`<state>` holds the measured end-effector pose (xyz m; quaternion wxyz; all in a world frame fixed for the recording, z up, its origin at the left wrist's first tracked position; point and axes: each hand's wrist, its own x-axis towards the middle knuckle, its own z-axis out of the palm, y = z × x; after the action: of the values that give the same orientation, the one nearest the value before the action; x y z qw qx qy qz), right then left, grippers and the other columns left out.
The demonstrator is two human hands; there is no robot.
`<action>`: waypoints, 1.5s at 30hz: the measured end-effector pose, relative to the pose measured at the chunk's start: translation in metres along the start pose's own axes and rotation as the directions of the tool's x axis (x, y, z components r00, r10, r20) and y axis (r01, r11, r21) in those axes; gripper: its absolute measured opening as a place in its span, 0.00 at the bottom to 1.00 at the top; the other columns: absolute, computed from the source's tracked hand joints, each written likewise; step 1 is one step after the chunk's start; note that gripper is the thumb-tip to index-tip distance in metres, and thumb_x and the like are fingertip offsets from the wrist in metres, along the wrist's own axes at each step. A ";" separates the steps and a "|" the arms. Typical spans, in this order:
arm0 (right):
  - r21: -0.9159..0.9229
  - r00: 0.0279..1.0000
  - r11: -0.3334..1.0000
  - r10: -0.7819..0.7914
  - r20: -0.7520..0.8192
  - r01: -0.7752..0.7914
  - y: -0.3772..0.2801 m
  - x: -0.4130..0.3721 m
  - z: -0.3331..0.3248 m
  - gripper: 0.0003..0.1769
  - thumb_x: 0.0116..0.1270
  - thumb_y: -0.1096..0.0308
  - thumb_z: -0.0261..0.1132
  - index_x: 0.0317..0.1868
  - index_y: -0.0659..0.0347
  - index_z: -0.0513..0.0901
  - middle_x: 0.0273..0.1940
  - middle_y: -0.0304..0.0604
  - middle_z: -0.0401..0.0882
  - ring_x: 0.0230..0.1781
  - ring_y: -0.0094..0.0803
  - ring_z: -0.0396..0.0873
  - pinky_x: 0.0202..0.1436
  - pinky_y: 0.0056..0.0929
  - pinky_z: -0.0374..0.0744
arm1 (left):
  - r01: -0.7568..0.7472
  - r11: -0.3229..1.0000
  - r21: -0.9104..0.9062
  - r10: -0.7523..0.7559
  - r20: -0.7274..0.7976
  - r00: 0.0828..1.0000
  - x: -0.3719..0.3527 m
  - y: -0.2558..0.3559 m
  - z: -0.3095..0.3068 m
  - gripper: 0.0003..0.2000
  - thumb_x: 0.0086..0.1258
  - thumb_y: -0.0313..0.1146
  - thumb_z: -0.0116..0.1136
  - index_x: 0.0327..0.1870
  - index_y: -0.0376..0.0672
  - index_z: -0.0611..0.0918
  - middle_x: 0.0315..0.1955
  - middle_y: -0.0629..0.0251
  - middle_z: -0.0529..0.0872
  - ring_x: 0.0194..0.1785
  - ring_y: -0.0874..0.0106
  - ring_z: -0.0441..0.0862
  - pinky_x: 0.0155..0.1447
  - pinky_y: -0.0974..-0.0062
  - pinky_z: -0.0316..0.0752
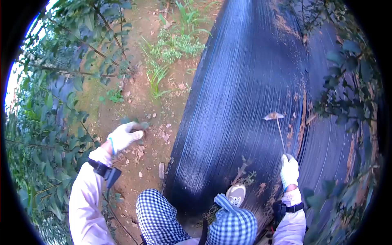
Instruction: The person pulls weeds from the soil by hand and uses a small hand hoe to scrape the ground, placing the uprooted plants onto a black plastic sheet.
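Observation:
My right hand [289,171], in a white glove, grips the thin handle of a small hand hoe [280,131]. The hoe's flat pale blade points away from me, over the black ground sheet [228,94]. At the left, my gloved left hand [126,136] is above bare soil with its fingers curled in. Dark green leaves [143,125] show right at its fingertips; I cannot tell whether they are held.
Leafy branches [53,122] crowd the left side, and more foliage [347,81] hangs at the right. Weeds [171,49] grow along the soil strip beside the sheet. An uprooted plant [243,173] lies by my shoe [236,194]. Loose soil is scattered over the sheet.

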<state>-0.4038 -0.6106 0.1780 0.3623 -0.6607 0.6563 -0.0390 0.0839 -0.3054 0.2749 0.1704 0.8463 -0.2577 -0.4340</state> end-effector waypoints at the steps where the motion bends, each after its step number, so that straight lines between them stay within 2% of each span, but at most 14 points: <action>1: -0.040 1.000 0.999 0.005 0.012 -0.004 0.023 0.025 -0.001 0.20 0.73 0.59 0.58 0.54 0.66 0.83 0.39 0.50 0.85 0.37 0.38 0.82 0.44 0.34 0.77 | 0.061 0.998 0.035 -0.060 -0.017 0.998 -0.007 0.008 -0.015 0.23 0.70 0.42 0.63 0.60 0.37 0.78 0.46 0.59 0.86 0.51 0.67 0.82 0.57 0.69 0.76; 3: -0.063 0.998 0.998 -0.028 0.059 0.031 0.029 0.053 -0.011 0.21 0.69 0.57 0.59 0.52 0.66 0.84 0.50 0.59 0.84 0.53 0.53 0.81 0.59 0.41 0.75 | 0.043 0.994 0.099 -0.031 -0.115 0.993 -0.017 0.025 -0.044 0.21 0.69 0.40 0.63 0.58 0.38 0.80 0.42 0.60 0.87 0.45 0.71 0.82 0.52 0.70 0.78; 16: -0.001 0.978 0.997 0.081 0.190 -0.082 0.019 0.139 -0.038 0.13 0.60 0.69 0.60 0.19 0.64 0.79 0.14 0.37 0.69 0.14 0.28 0.67 0.20 0.33 0.63 | 0.426 0.902 0.073 -0.378 -0.341 0.861 -0.034 -0.011 -0.062 0.19 0.69 0.46 0.61 0.50 0.39 0.83 0.39 0.58 0.88 0.44 0.64 0.85 0.50 0.66 0.77; 20: 0.011 0.973 0.990 0.138 0.187 -0.143 0.083 0.194 -0.038 0.11 0.59 0.69 0.62 0.22 0.65 0.82 0.14 0.37 0.70 0.12 0.27 0.66 0.17 0.32 0.63 | 0.532 0.846 -0.012 -0.483 -0.439 0.758 0.033 -0.073 -0.047 0.21 0.66 0.46 0.61 0.52 0.40 0.84 0.46 0.53 0.87 0.52 0.59 0.84 0.56 0.64 0.76; 21: -0.135 0.943 0.985 -0.054 0.328 0.104 0.131 0.202 -0.044 0.18 0.73 0.58 0.58 0.42 0.63 0.87 0.27 0.44 0.81 0.24 0.38 0.71 0.31 0.38 0.72 | 0.562 0.826 -0.044 -0.511 -0.482 0.712 0.053 -0.093 -0.048 0.22 0.64 0.47 0.61 0.54 0.42 0.84 0.50 0.52 0.87 0.55 0.56 0.83 0.59 0.63 0.75; 25: -0.357 0.946 0.888 -0.210 0.247 0.290 0.055 0.188 -0.082 0.18 0.72 0.58 0.57 0.35 0.65 0.84 0.25 0.45 0.79 0.24 0.37 0.70 0.31 0.38 0.70 | 0.638 0.732 -0.238 -0.630 -0.593 0.502 0.116 -0.197 -0.057 0.18 0.61 0.42 0.63 0.51 0.46 0.86 0.51 0.54 0.87 0.57 0.57 0.82 0.63 0.64 0.74; 30: -0.549 0.814 0.615 -0.520 0.259 0.567 -0.085 0.151 -0.095 0.19 0.71 0.59 0.57 0.28 0.65 0.82 0.19 0.43 0.73 0.20 0.32 0.68 0.27 0.38 0.67 | 0.686 0.690 -0.232 -0.672 -0.558 0.487 0.171 -0.276 -0.061 0.16 0.59 0.38 0.64 0.49 0.47 0.86 0.50 0.54 0.87 0.58 0.57 0.82 0.64 0.64 0.74; 35: -0.446 0.801 0.672 -0.425 0.421 0.591 -0.158 0.161 -0.046 0.19 0.74 0.57 0.57 0.35 0.65 0.82 0.18 0.37 0.71 0.17 0.27 0.67 0.21 0.34 0.64 | 0.556 0.809 -0.192 -0.536 -0.630 0.562 0.213 -0.291 -0.054 0.22 0.55 0.41 0.70 0.51 0.44 0.84 0.49 0.51 0.86 0.55 0.53 0.82 0.61 0.61 0.75; 37: -0.385 0.739 0.658 -0.417 0.529 0.647 -0.205 0.150 -0.009 0.18 0.74 0.57 0.57 0.39 0.65 0.83 0.18 0.36 0.72 0.17 0.26 0.67 0.21 0.33 0.64 | 0.506 0.858 -0.090 -0.448 -0.613 0.651 0.223 -0.299 -0.049 0.20 0.57 0.38 0.69 0.50 0.40 0.83 0.49 0.49 0.85 0.57 0.51 0.80 0.60 0.58 0.74; 39: -0.344 0.451 0.311 -0.750 0.483 0.886 -0.274 0.110 0.040 0.19 0.74 0.57 0.58 0.45 0.66 0.84 0.23 0.43 0.79 0.24 0.32 0.75 0.30 0.34 0.73 | 0.487 0.873 -0.035 -0.377 -0.683 0.626 0.235 -0.330 -0.038 0.16 0.59 0.34 0.68 0.47 0.41 0.83 0.46 0.50 0.86 0.52 0.52 0.83 0.58 0.61 0.75; 40: -0.374 0.620 0.496 -0.588 0.519 0.784 -0.281 0.101 0.046 0.22 0.73 0.55 0.59 0.50 0.67 0.84 0.36 0.52 0.84 0.39 0.41 0.82 0.46 0.36 0.77 | 0.386 0.853 -0.351 -0.520 -0.628 0.579 0.232 -0.327 -0.045 0.14 0.60 0.33 0.67 0.46 0.41 0.84 0.43 0.50 0.87 0.49 0.54 0.83 0.56 0.62 0.76; 41: -0.577 0.873 0.778 0.078 0.482 0.249 -0.332 0.085 0.061 0.23 0.72 0.54 0.61 0.51 0.68 0.84 0.47 0.58 0.83 0.49 0.46 0.81 0.54 0.39 0.76 | 0.253 0.736 -0.628 -0.642 -0.529 0.555 0.230 -0.325 -0.054 0.13 0.61 0.31 0.66 0.46 0.40 0.84 0.41 0.50 0.87 0.46 0.56 0.84 0.54 0.63 0.77; 43: -0.544 0.901 0.748 -0.166 0.401 0.380 -0.349 0.063 0.072 0.23 0.72 0.54 0.61 0.50 0.69 0.84 0.38 0.51 0.84 0.36 0.37 0.82 0.42 0.35 0.78 | 0.238 0.761 -0.603 -0.648 -0.724 0.238 0.224 -0.330 -0.074 0.12 0.62 0.32 0.65 0.45 0.40 0.83 0.38 0.51 0.87 0.43 0.55 0.85 0.50 0.63 0.77; 45: -0.522 0.892 0.753 -0.193 0.408 0.401 -0.332 0.075 0.069 0.22 0.72 0.55 0.61 0.50 0.69 0.84 0.30 0.46 0.82 0.29 0.32 0.78 0.35 0.32 0.76 | 0.360 0.815 -0.454 -0.567 -0.753 0.333 0.225 -0.356 -0.086 0.12 0.62 0.33 0.65 0.44 0.39 0.82 0.39 0.50 0.87 0.47 0.53 0.84 0.52 0.63 0.76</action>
<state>-0.0791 -0.6897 0.2716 0.2305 -0.8341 0.4496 0.2212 0.3678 -0.1431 -0.0044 0.2306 0.9592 0.1636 -0.0024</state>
